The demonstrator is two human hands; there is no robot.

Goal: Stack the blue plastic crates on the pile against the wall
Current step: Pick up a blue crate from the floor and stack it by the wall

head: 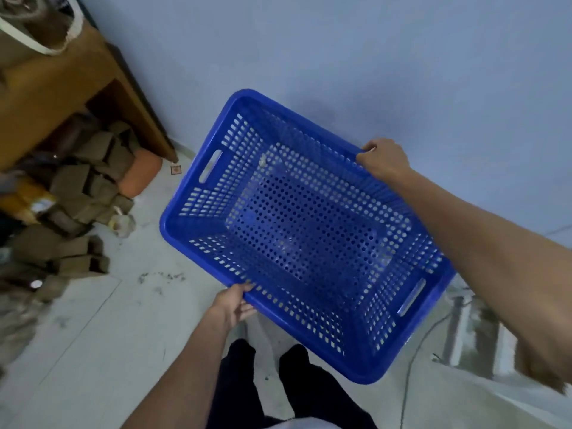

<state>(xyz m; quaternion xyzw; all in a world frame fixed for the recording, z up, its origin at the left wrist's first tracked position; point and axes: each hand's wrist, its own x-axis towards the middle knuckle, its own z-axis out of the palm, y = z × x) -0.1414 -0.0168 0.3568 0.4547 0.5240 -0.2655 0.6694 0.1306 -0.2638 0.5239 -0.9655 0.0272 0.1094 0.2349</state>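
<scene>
No readable text, label, brand or number showing anywhere; small square sticker (175,170) lying on floor, too blurred to read.

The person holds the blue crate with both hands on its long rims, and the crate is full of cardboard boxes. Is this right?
Not quite. The head view shows the blue crate empty; the cardboard boxes lie on the floor by the table. Both hands, left hand and right hand, do hold its long rims.

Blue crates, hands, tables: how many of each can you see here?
Blue crates: 1, the blue crate, held at its long rims by both hands
Hands: 2, left hand and right hand
Wooden tables: 1, the wooden table by the wall
Total: 4
The pile of small brown boxes is too blurred to count.
</scene>
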